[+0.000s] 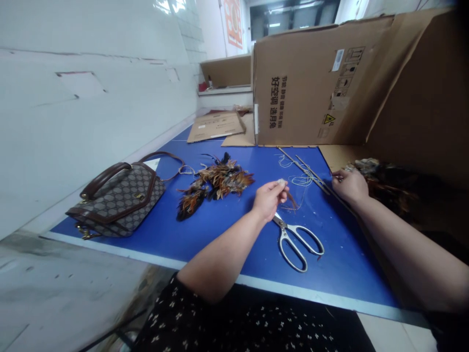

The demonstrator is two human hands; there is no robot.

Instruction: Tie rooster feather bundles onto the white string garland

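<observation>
My left hand (270, 198) is closed in a pinch above the blue table, with the pale base of a brown feather (292, 200) at its fingertips and the feather hanging down. My right hand (350, 186) is at the edge of the cardboard, beside a heap of brown and grey feathers (392, 188). Its fingers are drawn together, and what they hold, if anything, is hidden. Silver-handled scissors (289, 234) lie below my left hand. Between my hands are thin sticks (306, 171) and tangled pale thread (301, 181).
A pile of orange-brown feathers (223, 178) lies left of my hands. Farther left sits a patterned handbag (120, 200) with brown trim. A large cardboard box (304, 98) stands upright at the back right, and flat cardboard (216, 126) lies at the far end of the blue table (220, 239).
</observation>
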